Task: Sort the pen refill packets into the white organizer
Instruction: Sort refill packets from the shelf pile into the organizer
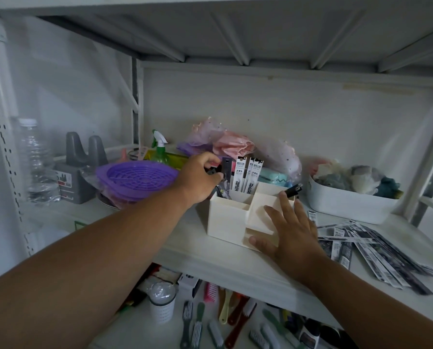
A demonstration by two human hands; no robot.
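The cream plastic compartment organizer point(229, 217) holds white-and-black printed refill packets point(246, 176). A purple slotted plastic basket point(134, 178) shows a radial grid pattern. The spray bottle point(160, 149) is green, the tub point(348, 206) white.

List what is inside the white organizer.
In the white organizer, refill packets stand upright in the back compartments. The left hand grips dark packets there. The right hand covers the front sections, so their contents are hidden.
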